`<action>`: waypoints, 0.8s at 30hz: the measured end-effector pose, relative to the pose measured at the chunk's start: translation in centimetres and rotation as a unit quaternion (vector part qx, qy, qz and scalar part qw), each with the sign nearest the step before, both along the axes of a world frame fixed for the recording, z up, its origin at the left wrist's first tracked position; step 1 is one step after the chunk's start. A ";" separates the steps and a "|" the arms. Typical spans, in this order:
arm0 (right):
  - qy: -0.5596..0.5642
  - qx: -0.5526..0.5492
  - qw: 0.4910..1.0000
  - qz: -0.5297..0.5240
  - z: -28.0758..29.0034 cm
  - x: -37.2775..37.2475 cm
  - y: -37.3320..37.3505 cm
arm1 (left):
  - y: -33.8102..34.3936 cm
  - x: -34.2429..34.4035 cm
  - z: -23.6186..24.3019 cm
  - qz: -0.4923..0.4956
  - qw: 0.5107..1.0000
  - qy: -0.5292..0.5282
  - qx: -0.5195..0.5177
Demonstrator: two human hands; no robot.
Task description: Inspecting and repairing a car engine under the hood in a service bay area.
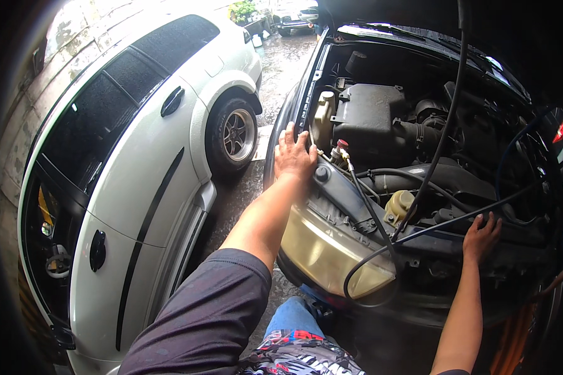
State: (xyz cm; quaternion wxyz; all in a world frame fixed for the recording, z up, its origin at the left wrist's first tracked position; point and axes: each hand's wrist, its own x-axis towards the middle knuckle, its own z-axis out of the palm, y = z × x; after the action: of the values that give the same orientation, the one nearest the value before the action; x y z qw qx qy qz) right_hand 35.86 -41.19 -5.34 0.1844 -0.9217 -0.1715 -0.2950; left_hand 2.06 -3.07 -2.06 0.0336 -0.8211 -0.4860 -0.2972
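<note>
Left hand [294, 155]: my fingers are spread and lie flat on the fender edge [289, 119]; the grip is apart, it clamps nothing.
Right hand [480, 236]: it rests open on the front panel [444, 247], touching the black hose [419, 232].
Hose: it runs across the engine bay [419, 137] and loops down over the headlight [328, 250].
Beside: a white car [137, 162] on wet ground [281, 62].
</note>
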 end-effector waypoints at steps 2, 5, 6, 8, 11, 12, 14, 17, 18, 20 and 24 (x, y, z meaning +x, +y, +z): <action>0.001 0.004 1.000 0.000 0.0 0.0 0.0 | 0.0 0.1 0.0 -0.001 1.000 0.000 0.000; 0.001 0.004 1.000 -0.001 0.0 -0.1 0.0 | 0.0 0.0 0.0 0.000 1.000 0.000 0.003; 0.001 0.004 1.000 0.000 0.1 -0.2 0.1 | 0.0 0.0 0.0 0.001 1.000 0.000 0.006; 0.001 0.003 1.000 0.001 0.1 -0.2 0.1 | 0.0 0.0 0.0 0.002 1.000 0.002 0.003; -0.007 0.005 1.000 0.004 0.1 -0.1 -0.1 | -0.2 0.1 0.3 0.001 1.000 0.003 -0.004; -0.006 0.005 1.000 0.005 0.2 -0.1 -0.1 | -0.2 0.1 0.3 0.002 1.000 0.004 -0.006; -0.005 0.005 1.000 0.005 0.4 -0.4 0.0 | -0.1 0.1 0.2 0.002 1.000 0.004 -0.003; 0.011 0.002 1.000 0.006 0.9 -1.0 0.3 | 0.0 -0.1 0.1 0.002 1.000 0.003 0.001; 0.004 0.000 1.000 0.004 0.8 -0.8 0.2 | 0.0 0.0 0.0 0.000 1.000 0.000 0.003; -0.004 -0.001 1.000 0.002 0.7 -0.6 0.1 | 0.1 0.1 -0.1 -0.002 1.000 0.000 0.007; -0.005 0.004 1.000 0.007 0.8 -0.8 0.1 | -0.1 0.1 0.1 0.001 1.000 -0.001 0.003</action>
State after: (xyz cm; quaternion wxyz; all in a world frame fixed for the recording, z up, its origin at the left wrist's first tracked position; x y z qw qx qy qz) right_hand 35.10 -41.11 -4.57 0.1891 -0.9183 -0.1775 -0.2990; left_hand 2.16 -3.13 -2.00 0.0361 -0.8206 -0.4855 -0.2993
